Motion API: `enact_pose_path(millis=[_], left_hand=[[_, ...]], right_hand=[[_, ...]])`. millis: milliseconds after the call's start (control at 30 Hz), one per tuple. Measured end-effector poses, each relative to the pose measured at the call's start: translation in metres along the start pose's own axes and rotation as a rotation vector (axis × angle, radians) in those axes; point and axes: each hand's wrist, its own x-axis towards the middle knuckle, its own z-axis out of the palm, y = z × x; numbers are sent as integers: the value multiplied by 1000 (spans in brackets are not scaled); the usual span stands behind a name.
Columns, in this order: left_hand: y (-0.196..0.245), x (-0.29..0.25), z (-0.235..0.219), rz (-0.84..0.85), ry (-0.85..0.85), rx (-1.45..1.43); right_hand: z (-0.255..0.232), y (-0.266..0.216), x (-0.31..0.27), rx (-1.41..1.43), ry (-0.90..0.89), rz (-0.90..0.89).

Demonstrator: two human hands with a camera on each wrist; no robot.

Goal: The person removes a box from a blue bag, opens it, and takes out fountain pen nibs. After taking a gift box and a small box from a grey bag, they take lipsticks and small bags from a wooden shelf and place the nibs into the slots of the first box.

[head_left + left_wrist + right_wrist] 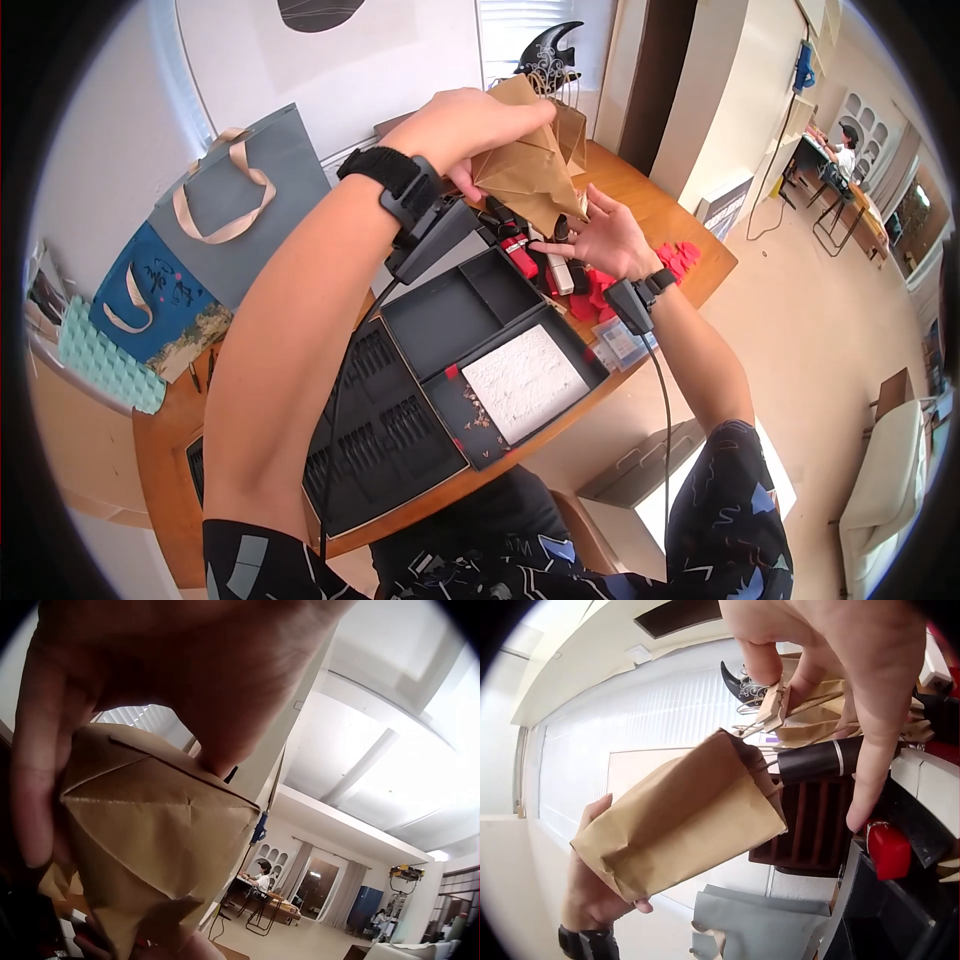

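A brown paper bag [535,175] lies tilted in the grip of my left hand [480,125], its folded bottom facing that palm. In the right wrist view, the bag's open mouth points toward my right hand [832,667]. A black lipstick tube [810,761] with a silver band shows right at the mouth, beside the right thumb. Between the right hand's fingertips sits a small wooden clothespin [772,709], near the bag's thin cord handles; the thumb stands apart from it. Below the hands lie red and black lipsticks [517,250] and a white-and-black tube [559,272].
A black box [450,300] holds a white foam slab [525,383] and shavings. Beside it lies a slotted black tray [385,420]. Red petals [675,262] lie at the table's right edge. Grey [250,200] and blue [155,290] gift bags stand left; a black fish ornament [548,50] stands behind.
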Motion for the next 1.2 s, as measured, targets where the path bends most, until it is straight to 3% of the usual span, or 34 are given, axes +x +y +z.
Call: enact_pose_path(millis=[233,300,467,633,867,900,967,1000,1200], left_hand=[[-13,-2,-17,36,69,-112],[-20,-1,-26,41,16,-115],[-39,1,-29,-81,28,-35],[-59,0,-26,-127,13,-119],[-76,-15,-22,-72,92,-316],[-77,-21,-21,-38,95,-392],[-81,-25,-20,-2,100,-472],[-85,-24,-19,-4,88,-547],[-92,-23,-8,29,33,-792]], right_hand=[[-19,-6,2,-47,93,27],[-13,-6,-4,-67,123,16],[-14,-12,2,-175,243,38],[10,-4,-6,-385,423,-136],[17,-28,-7,-343,451,-55],[13,-33,-9,-346,453,-54],[-2,-52,-17,-408,419,-272],[-10,-57,-20,-409,430,-298],[-58,-70,-38,-813,673,-284]])
